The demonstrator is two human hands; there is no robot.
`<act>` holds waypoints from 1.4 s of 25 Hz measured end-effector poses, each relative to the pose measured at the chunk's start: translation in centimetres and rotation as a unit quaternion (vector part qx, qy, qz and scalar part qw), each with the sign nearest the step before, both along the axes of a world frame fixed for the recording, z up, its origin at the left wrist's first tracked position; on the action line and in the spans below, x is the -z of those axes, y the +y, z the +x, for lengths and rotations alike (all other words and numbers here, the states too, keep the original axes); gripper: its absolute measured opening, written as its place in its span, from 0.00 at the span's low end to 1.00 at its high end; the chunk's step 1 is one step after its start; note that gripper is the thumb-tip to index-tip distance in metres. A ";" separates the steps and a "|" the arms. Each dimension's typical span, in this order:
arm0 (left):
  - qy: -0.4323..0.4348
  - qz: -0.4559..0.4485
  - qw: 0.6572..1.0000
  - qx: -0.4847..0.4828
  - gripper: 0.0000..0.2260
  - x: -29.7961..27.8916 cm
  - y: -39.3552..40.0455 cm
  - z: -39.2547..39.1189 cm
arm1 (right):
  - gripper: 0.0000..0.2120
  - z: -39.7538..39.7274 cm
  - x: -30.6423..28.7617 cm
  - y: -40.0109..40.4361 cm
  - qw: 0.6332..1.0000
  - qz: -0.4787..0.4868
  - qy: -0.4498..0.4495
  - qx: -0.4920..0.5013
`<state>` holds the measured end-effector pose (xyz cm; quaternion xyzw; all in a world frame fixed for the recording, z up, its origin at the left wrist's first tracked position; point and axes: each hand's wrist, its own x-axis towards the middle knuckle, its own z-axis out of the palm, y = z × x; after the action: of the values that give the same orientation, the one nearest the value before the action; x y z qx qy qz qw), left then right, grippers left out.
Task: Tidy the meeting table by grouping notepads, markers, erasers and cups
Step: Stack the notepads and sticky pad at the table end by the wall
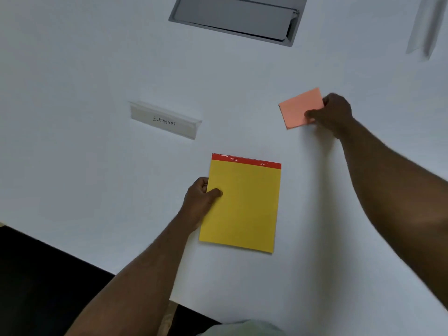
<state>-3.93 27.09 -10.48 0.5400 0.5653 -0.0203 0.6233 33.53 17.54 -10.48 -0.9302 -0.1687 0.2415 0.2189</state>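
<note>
A yellow notepad [244,204] with a red top strip lies on the white table [84,166] near its front edge. My left hand [201,197] grips the pad's left edge, thumb on top. Farther back and to the right is a small pink sticky-note pad [299,106]. My right hand [333,112] holds its right edge, thumb pressed on its lower corner. No markers, erasers or cups are in view.
A clear name stand [166,120] labelled "ELEPHANT" sits left of centre. A grey recessed cable box [236,18] is set into the table at the back. Another clear stand [425,27], blurred, is at the far right. The table's front edge runs along the lower left.
</note>
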 end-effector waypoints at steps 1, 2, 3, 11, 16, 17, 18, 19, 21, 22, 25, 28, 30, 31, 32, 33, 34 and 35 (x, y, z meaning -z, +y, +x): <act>-0.001 0.008 1.000 0.009 0.11 -0.4 -0.3 -0.3 | 0.18 -1.5 -0.3 -1.4 0.998 0.048 0.024 0.044; -0.002 0.015 1.000 0.016 0.12 -0.8 -0.7 -0.7 | 0.15 -3.4 -0.5 -2.9 0.990 0.096 0.054 0.088; -0.005 0.018 1.000 0.012 0.12 -1.2 -1.2 -1.4 | 0.13 -5.3 -0.8 -4.2 0.978 0.143 0.085 0.126; -0.047 0.042 0.987 -0.149 0.12 -6.1 -7.6 -10.2 | 0.11 -18.7 -5.4 -11.2 0.918 0.310 0.185 0.165; -0.112 0.083 0.954 -0.264 0.11 -11.2 -8.8 -17.2 | 0.07 -24.5 -12.0 -7.4 0.894 0.379 0.226 0.085; -0.136 0.095 0.943 -0.288 0.11 -12.7 -8.4 -18.2 | 0.06 -25.9 -13.6 -6.1 0.885 0.397 0.234 0.067; -0.160 0.110 0.931 -0.310 0.11 -14.2 -7.7 -19.2 | 0.04 -27.2 -15.4 -4.6 0.875 0.417 0.243 0.046; -0.181 0.127 0.917 -0.332 0.12 -16.0 -6.8 -20.2 | 0.03 -28.9 -17.4 -3.0 0.862 0.438 0.254 0.019; -0.217 0.162 0.887 -0.375 0.13 -19.6 -5.1 -22.7 | 0.03 -32.9 -21.2 -0.1 0.829 0.482 0.280 -0.037; -0.232 0.178 0.871 -0.396 0.14 -21.6 -4.3 -24.2 | 0.04 -35.0 -22.9 1.3 0.814 0.501 0.289 -0.060; -0.271 0.223 0.826 -0.441 0.14 -27.5 -2.7 -30.3 | 0.06 -42.0 -28.1 4.1 0.784 0.538 0.281 -0.130; -0.301 0.282 0.786 -0.460 0.08 -32.0 -2.2 -39.6 | 0.07 -50.5 -32.3 5.7 0.758 0.570 0.253 -0.188; -0.309 0.310 0.767 -0.469 0.07 -34.3 -2.3 -46.5 | 0.08 -56.2 -34.5 6.4 0.748 0.584 0.240 -0.203; -0.306 0.316 0.766 -0.468 0.07 -34.9 -2.4 -49.1 | 0.08 -58.1 -35.6 6.7 0.746 0.589 0.236 -0.203; -0.311 0.319 0.762 -0.470 0.08 -35.6 -2.6 -52.5 | 0.08 -60.6 -36.4 7.2 0.741 0.596 0.231 -0.206; -0.317 0.327 0.755 -0.471 0.08 -36.1 -2.5 -56.6 | 0.09 -64.0 -37.3 8.1 0.733 0.603 0.232 -0.213; -0.320 0.330 0.749 -0.477 0.08 -36.2 -2.3 -59.7 | 0.09 -66.3 -38.1 8.8 0.732 0.603 0.227 -0.220; -0.319 0.334 0.740 -0.488 0.09 -36.2 -2.5 -63.6 | 0.09 -69.7 -38.8 9.6 0.727 0.605 0.233 -0.225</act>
<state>-67.58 24.64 25.68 0.3384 0.4900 0.6508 0.4710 -36.13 27.18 28.28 -0.4500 -0.4274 0.3400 0.7066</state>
